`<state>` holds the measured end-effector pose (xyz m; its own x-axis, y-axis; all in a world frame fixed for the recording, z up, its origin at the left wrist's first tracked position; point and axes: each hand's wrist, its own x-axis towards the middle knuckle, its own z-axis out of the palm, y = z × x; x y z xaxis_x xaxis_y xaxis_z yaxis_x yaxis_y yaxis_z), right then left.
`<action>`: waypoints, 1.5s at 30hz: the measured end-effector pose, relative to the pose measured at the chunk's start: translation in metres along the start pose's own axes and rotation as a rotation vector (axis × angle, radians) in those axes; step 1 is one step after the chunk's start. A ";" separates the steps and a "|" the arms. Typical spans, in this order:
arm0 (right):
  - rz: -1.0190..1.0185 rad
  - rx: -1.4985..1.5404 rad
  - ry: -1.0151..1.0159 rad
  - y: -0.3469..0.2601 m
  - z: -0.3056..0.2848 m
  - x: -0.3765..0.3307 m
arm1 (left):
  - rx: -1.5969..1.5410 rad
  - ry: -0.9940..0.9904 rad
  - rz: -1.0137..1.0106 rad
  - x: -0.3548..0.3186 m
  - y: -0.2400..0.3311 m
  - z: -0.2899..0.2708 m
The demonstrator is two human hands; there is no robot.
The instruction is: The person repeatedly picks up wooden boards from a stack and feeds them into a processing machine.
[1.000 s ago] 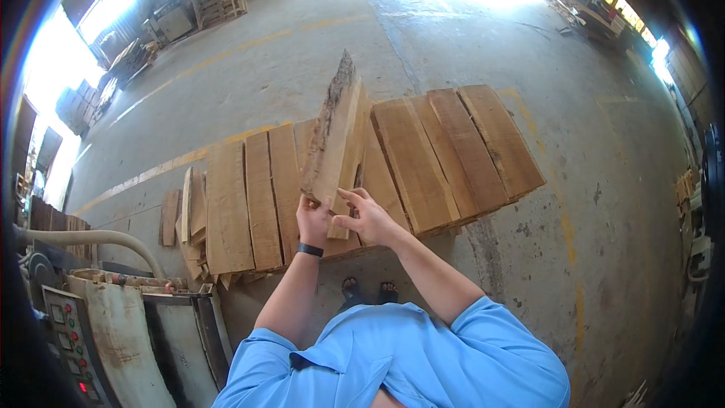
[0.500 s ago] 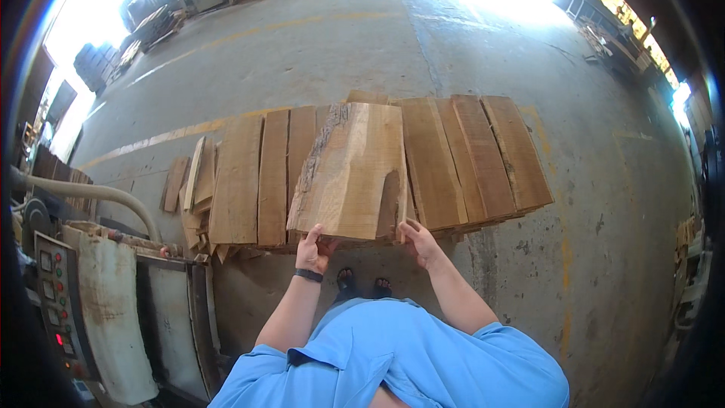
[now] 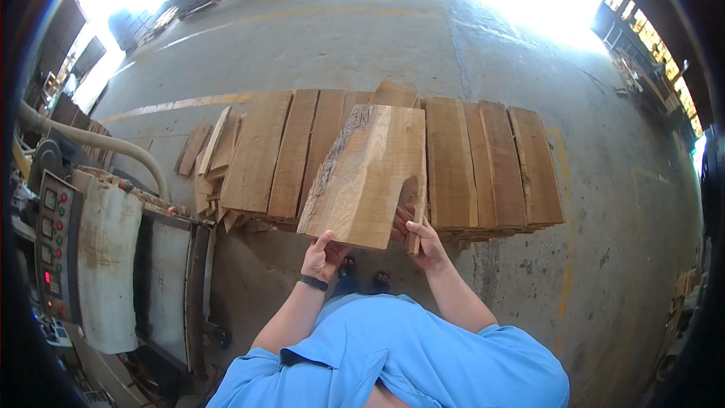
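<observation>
While I scan from the far left of the slab, I see the machine with its control panel (image 3: 54, 245) and worn cloth-covered roller (image 3: 106, 257) sitting well to the left of the slab, and a curved hose (image 3: 98, 143) arcing above it. Closer in, a loose heap of offcuts (image 3: 211, 159) lies just left of the row of boards (image 3: 483, 166) on the concrete floor (image 3: 377, 23). Now the slab (image 3: 370, 177) itself: a pale wooden piece with a rough bark edge on its left side, held up flat-faced over the middle of that board row, its lower edge nearest the person. Left hand (image 3: 323, 258), a dark band at its wrist, is under the slab's lower left corner, fingers curled onto the edge and thumb pressed up against the face. Right hand (image 3: 423, 245) is at the lower right corner, fingers wrapped around a narrow part beside a notch in the slab. My worry from here: both grips sit along the bottom edge only, so the heavy upper part could tip forward and pull free onto the boards beneath. That bark edge looks crumbly and could shed under the left fingers, and the notch leaves the right hand little wood to hold. Feet (image 3: 362, 268) are directly below the slab if it drops.
</observation>
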<state>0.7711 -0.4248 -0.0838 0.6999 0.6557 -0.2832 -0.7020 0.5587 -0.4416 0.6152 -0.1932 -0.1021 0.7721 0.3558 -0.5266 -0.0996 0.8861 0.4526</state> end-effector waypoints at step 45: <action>0.582 -0.482 -0.189 0.262 0.121 -0.006 | -0.021 0.112 0.231 -0.176 0.180 -0.188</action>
<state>0.5670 -0.2207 -0.0951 0.1718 0.8752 -0.4522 -0.7850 -0.1557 -0.5996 0.3432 -0.0404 -0.0628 0.6532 0.5789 -0.4880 -0.2791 0.7832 0.5556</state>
